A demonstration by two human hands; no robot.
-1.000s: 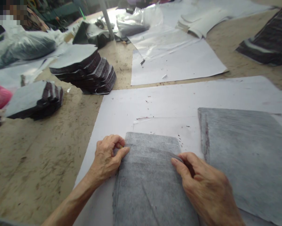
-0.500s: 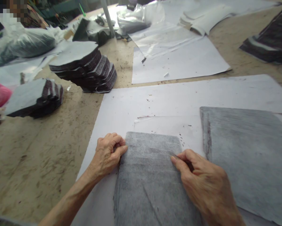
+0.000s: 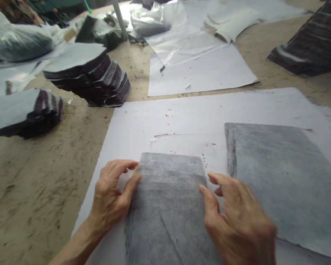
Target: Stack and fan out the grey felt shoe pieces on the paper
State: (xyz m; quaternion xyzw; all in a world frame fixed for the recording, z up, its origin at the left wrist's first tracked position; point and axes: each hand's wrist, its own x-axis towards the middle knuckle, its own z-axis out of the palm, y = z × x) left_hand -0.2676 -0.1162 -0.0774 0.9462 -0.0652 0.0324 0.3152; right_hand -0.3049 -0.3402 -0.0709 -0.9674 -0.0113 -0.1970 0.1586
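A stack of thin grey fabric pieces [image 3: 168, 206] lies between my hands on a large white paper sheet [image 3: 182, 114]. My left hand [image 3: 112, 187] is at the stack's upper left edge, thumb and fingers apart, with a small yellowish bit showing between them. At the upper right edge is my right hand [image 3: 234, 209], its thumb touching the stack and its index finger lifted away, holding nothing. A wider grey stack [image 3: 281, 176] rests on the paper to the right.
Tall dark stacks of cut pieces stand at the left [image 3: 93, 77] and far right [image 3: 314, 44]. A lower stack [image 3: 18, 110] is at the far left. Plastic bags [image 3: 151, 20] and a metal pole [image 3: 119, 20] are at the back.
My right hand has opened from its pinch on the stack's right edge. The left thumb and fingers have spread apart at the left edge. The view has shifted slightly right.
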